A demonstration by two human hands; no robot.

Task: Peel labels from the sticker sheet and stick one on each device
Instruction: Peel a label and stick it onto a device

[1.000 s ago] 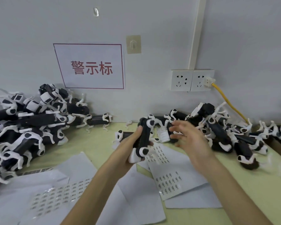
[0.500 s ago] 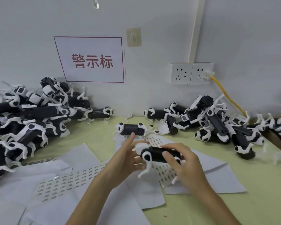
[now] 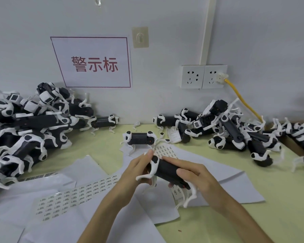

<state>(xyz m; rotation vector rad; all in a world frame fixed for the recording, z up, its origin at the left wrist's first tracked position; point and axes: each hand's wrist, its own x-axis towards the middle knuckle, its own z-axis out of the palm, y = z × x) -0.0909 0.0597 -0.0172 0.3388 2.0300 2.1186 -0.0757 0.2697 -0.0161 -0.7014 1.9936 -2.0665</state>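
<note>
The device (image 3: 167, 170) has come down from the pile at the back to the lower centre of the frame, above the sticker sheet (image 3: 167, 151). The left hand (image 3: 139, 170) and the right hand (image 3: 197, 179) now both grip it. It seems ready for a label, but no peeled label is visible.

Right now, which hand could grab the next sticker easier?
Probably the right hand: its forefinger points at the sticker sheet just beyond, while the left hand grips the device by its end.
</note>
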